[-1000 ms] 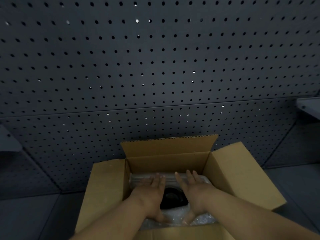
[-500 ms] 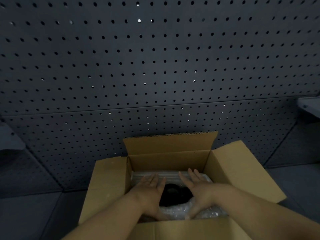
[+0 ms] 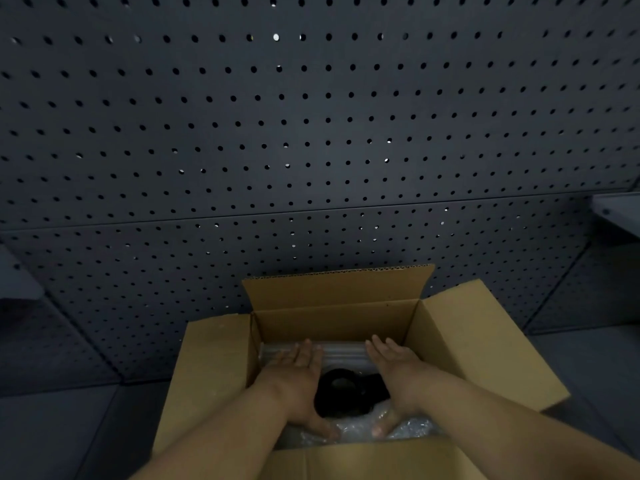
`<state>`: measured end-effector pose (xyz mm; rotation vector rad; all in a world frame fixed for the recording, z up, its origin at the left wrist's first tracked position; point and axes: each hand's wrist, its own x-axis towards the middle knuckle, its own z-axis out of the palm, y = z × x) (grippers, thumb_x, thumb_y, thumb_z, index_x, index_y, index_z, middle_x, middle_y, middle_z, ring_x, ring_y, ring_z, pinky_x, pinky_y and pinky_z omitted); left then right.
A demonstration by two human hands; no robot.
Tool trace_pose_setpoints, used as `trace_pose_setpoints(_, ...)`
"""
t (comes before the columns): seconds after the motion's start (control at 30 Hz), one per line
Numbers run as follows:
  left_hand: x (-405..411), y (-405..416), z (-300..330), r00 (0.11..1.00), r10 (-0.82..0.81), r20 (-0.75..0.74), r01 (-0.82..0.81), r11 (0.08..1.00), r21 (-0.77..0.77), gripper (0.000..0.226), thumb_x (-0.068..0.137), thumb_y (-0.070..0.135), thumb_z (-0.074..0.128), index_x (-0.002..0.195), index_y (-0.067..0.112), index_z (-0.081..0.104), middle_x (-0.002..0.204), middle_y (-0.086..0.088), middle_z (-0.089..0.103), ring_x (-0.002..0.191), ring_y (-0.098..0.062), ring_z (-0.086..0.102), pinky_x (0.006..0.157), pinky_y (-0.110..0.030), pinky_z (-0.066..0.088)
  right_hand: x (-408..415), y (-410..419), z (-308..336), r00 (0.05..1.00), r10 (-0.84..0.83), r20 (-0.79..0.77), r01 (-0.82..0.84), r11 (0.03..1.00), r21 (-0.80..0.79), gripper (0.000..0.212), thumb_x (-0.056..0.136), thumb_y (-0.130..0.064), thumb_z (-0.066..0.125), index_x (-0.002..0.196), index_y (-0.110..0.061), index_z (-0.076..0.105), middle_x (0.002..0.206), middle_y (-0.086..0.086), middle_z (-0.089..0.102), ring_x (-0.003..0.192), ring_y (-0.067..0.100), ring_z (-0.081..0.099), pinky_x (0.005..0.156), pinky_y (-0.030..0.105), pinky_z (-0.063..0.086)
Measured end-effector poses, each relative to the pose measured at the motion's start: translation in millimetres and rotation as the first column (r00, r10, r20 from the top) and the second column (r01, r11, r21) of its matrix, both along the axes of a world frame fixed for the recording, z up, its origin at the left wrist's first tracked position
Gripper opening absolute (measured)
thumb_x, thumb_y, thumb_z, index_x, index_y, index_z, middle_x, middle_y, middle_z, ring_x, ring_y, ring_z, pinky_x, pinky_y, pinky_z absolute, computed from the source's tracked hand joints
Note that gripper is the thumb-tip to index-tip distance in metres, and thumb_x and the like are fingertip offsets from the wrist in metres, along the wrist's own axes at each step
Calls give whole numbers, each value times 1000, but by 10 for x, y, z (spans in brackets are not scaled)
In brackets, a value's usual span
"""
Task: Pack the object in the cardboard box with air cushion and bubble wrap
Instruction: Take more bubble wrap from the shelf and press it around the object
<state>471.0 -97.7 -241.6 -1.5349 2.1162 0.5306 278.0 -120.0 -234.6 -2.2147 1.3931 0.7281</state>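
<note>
An open cardboard box (image 3: 214,368) stands in front of me with its four flaps spread out. Inside lies a black round object (image 3: 349,393) on clear bubble wrap (image 3: 408,427). A ribbed clear air cushion (image 3: 343,353) lines the far side of the box floor. My left hand (image 3: 298,379) rests flat, fingers spread, to the left of the black object, thumb on the wrap. My right hand (image 3: 394,375) lies flat on its right side in the same way. Neither hand grips anything.
A dark perforated panel wall (image 3: 311,133) rises directly behind the box. Dark side panels angle in at left and right. A grey shelf edge (image 3: 616,209) juts out at the right. The box sits on a dark tabletop (image 3: 52,438).
Both hands have moved apart a little inside the box, uncovering more of the black object. The view has tilted slightly, so the box sits a bit higher in frame.
</note>
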Motion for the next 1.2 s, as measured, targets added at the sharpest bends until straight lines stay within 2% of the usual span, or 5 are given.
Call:
trace_pose_setpoints(0.37,-97,46,-96,985,-55,161,65,996,-57,130,71,73,59,146,7,-24,157,-17,-22,146,-33,-15,119,-44,-11,67,95,-65,990,20,-139,-31,997,-73,136,69,-64,70,145,-10,-29,155,5,-32,146,25,-23,121,39,-7)
trace_pose_setpoints(0.53,-164,51,-112,957,-97,272,132,985,-112,122,76,61,60,146,6,-24,156,-23,-17,146,-37,-10,116,-50,-13,127,124,-59,980,22,-198,-41,995,-91,133,72,-63,68,144,-10,-31,154,6,-33,146,27,-22,121,41,-5)
trace_pose_setpoints(0.83,-157,103,-106,951,-83,299,125,984,-127,120,78,65,55,145,6,-25,156,-23,-17,146,-38,-10,115,-52,-15,174,145,-62,977,11,-214,-31,996,-87,129,76,-61,66,144,-10,-31,154,7,-33,146,29,-21,120,40,-4)
trace_pose_setpoints(1.03,-1,91,-95,995,-19,99,31,993,-116,124,73,76,52,148,8,-19,158,-13,-21,147,-29,-14,119,-44,-9,75,45,-1,998,-25,-57,25,1000,-10,129,74,-55,71,147,-13,-26,156,5,-30,146,27,-21,121,38,-2)
trace_pose_setpoints(1.2,97,62,13,999,11,-35,-14,998,-64,125,71,75,56,150,9,-14,158,-10,-21,147,-25,-13,121,-37,-5,-18,-61,109,987,-137,87,128,986,104,124,76,-52,72,149,-13,-21,158,-1,-24,147,23,-19,121,35,2)
